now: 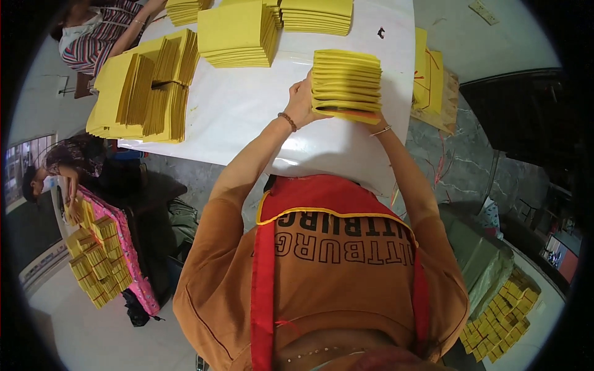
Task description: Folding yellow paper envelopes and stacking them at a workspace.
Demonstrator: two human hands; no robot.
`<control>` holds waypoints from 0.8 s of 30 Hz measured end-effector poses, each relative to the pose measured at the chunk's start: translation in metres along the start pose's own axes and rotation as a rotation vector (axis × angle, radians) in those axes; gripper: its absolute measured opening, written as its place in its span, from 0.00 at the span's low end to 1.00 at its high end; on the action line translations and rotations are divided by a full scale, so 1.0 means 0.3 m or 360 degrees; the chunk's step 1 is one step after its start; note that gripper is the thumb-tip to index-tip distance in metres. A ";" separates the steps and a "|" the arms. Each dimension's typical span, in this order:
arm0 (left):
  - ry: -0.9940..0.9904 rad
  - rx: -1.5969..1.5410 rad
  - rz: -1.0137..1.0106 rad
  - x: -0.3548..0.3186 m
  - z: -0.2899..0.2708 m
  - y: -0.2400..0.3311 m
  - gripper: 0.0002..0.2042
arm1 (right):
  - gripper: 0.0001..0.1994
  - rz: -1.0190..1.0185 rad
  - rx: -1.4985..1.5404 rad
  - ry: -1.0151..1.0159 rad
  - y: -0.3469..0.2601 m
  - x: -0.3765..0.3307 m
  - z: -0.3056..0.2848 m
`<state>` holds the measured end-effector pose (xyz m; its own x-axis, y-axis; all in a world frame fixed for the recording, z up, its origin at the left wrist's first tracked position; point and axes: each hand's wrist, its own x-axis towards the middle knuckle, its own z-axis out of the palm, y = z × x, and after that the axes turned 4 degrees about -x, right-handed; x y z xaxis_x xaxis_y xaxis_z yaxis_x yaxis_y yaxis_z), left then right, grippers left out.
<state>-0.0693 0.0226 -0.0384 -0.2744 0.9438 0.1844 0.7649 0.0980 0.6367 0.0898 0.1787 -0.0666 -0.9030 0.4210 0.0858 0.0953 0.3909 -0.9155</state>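
A thick stack of folded yellow paper (346, 80) stands over the white-covered table (247, 102), its layered edges facing me. My left hand (301, 102), with a beaded bracelet at the wrist, grips the stack's left side. At its lower right corner is my right hand (377, 123), mostly hidden behind the paper, with a bangle on the wrist. Both hands are closed around the stack, though most fingertips are out of sight. A strip of orange and dark colour shows along the stack's lower edge.
More yellow paper stacks (235, 34) line the table's far side, with a larger group (145, 89) at its left corner. Tied yellow bundles (427, 74) lie right of the table. Two people are at the left, one by a pink-covered table (133, 260) with yellow bundles.
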 end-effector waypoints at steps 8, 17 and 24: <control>0.0321 -0.0839 0.0046 -0.043 -0.193 0.219 0.60 | 0.33 0.0558 0.1268 -0.0056 -0.173 -0.058 -0.003; 0.0913 -0.1368 0.0262 -0.065 -0.133 0.312 0.70 | 0.36 0.0132 0.2225 -0.0290 -0.275 -0.029 0.133; 0.0796 -0.1620 -0.0187 -0.048 -0.194 0.333 0.61 | 0.29 -0.0162 0.0771 -0.0212 -0.258 -0.071 0.090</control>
<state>-0.0229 0.0003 0.0663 -0.6890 0.6918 0.2161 -0.0460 -0.3393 0.9396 0.0903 0.1175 -0.0081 -0.9461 0.2802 0.1623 -0.1727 -0.0128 -0.9849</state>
